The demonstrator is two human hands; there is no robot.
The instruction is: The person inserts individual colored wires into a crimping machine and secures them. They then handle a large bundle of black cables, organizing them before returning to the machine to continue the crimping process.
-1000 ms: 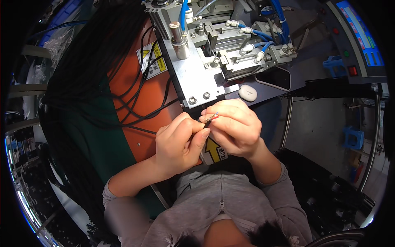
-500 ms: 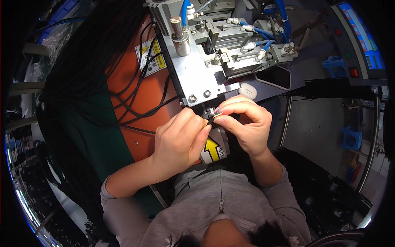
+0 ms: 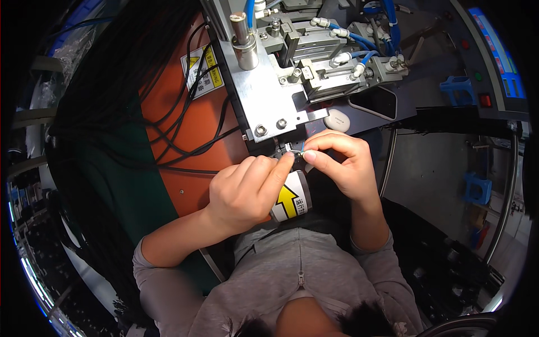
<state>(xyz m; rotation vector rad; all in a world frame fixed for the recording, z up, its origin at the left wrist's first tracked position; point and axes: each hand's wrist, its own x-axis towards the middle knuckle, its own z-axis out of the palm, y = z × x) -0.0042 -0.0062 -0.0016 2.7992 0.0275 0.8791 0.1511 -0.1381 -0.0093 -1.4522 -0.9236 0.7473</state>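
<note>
Both my hands meet just below the lower edge of a grey metal plate of a machine. My right hand pinches a small metallic part between thumb and forefinger. My left hand reaches in with its forefinger stretched out, the tip touching the same small part. Under my hands lies a white label with a yellow arrow on a dark cylinder. How the part sits in the dark fixture behind it is hidden by my fingers.
Above the plate stands a pneumatic assembly with blue hoses and a metal post. Black cables run over an orange panel at left. A white oval object lies right of the plate. Blue plastic pieces sit at right.
Both hands have moved up toward the lower edge of the metal plate, carrying the small part with them. My left forefinger now stretches out to the part.
</note>
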